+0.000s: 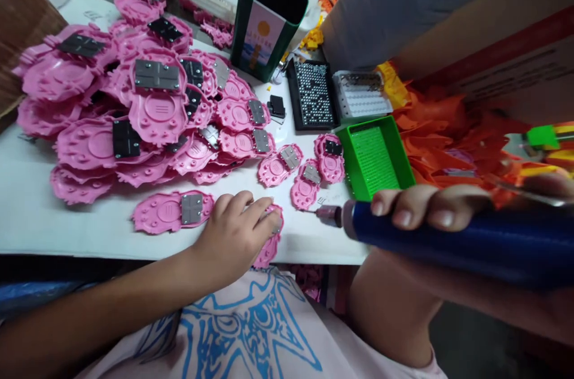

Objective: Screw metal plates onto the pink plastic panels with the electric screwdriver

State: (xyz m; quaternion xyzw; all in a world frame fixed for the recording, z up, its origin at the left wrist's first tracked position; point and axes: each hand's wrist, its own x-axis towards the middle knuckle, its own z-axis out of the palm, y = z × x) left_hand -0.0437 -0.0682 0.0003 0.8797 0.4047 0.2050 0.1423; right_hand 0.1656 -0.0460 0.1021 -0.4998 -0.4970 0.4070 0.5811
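Observation:
My left hand (pixel 237 226) lies over a pink plastic shell part (pixel 268 249) at the table's front edge, its fingers curled onto the part and its metal plate mostly covered. My right hand (pixel 433 208) is wrapped around a blue electric screwdriver (pixel 452 253). The bit points left, just below a small pink part with a grey plate (pixel 305 185), and I cannot tell whether they touch. Left of my left hand lies another pink shell part (pixel 164 211) with a grey screwed-on plate.
A heap of pink parts (pixel 159 110) covers the table's left. Behind stand a dark green tin (pixel 260 32), a black tray of screws (pixel 313 92), a clear tray (pixel 362 98) and a green bin (pixel 406 167). Orange parts (pixel 430 122) and a cardboard box (pixel 506 62) are at right.

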